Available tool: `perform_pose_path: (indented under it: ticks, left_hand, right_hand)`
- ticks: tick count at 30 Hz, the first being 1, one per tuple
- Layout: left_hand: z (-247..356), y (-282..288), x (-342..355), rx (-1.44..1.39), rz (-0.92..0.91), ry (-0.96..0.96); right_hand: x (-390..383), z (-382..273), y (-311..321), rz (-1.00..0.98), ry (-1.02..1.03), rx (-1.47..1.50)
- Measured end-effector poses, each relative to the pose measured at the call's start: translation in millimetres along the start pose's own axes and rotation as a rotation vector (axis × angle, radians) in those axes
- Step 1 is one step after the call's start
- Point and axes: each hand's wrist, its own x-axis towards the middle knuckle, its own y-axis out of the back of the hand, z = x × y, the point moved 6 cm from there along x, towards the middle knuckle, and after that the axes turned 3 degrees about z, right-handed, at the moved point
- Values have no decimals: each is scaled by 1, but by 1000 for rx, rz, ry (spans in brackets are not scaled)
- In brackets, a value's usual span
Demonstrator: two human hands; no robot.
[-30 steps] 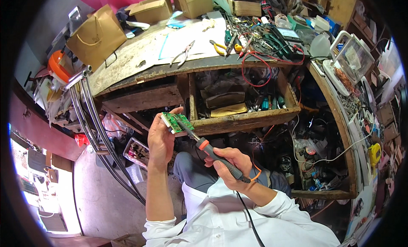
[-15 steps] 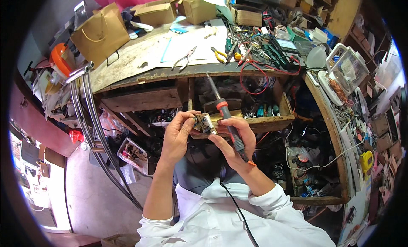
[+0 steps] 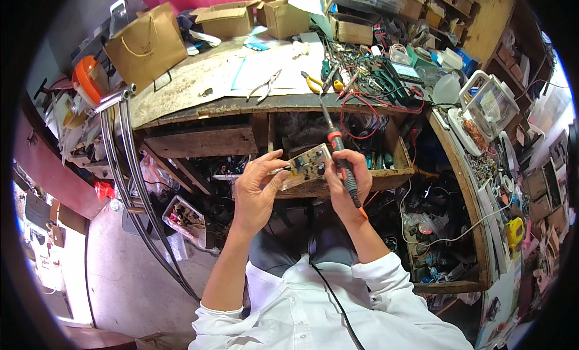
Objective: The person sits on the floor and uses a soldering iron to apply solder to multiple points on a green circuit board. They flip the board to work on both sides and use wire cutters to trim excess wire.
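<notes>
A small circuit board (image 3: pixel 306 167), its component side facing up, is held between my two hands above the open drawer. My left hand (image 3: pixel 258 182) pinches its left end between thumb and fingers. The right end rests against the fingertips of my right hand (image 3: pixel 351 180). That same hand also grips a soldering iron (image 3: pixel 336 139) with a dark grey and red handle, its metal tip pointing up and away toward the bench edge. An orange band or cord shows by my right wrist.
The open wooden drawer (image 3: pixel 386 179) holds tools. On the workbench (image 3: pixel 181 103) lie long-nose pliers (image 3: pixel 264 86), yellow-handled pliers (image 3: pixel 312 83), a red cable loop and a multimeter (image 3: pixel 405 72). Chrome tubes (image 3: pixel 128 151) stand at the left. A clutter-filled lower drawer (image 3: pixel 449 285) lies right.
The circuit board has turned from edge-on to showing its component side. My right hand and the soldering iron have shifted right, and the iron stands more upright.
</notes>
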Motion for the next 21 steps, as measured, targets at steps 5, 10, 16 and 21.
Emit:
perform_pose_path:
  ticks: [5, 10, 16, 21]
  left_hand:
    - [-7, 8, -11, -85, 39, 107]
    - [3, 13, -13, 65, 122, 162]
    - [8, 20, -18, 214, 166, 81]
    - [6, 21, -21, 191, 173, 108]
  right_hand:
    - [3, 31, 12, 79, -111, -15]
    - [0, 54, 24, 203, -200, 120]
    - [-7, 53, 26, 187, -163, 47]
    - [-21, 50, 29, 115, -78, -55]
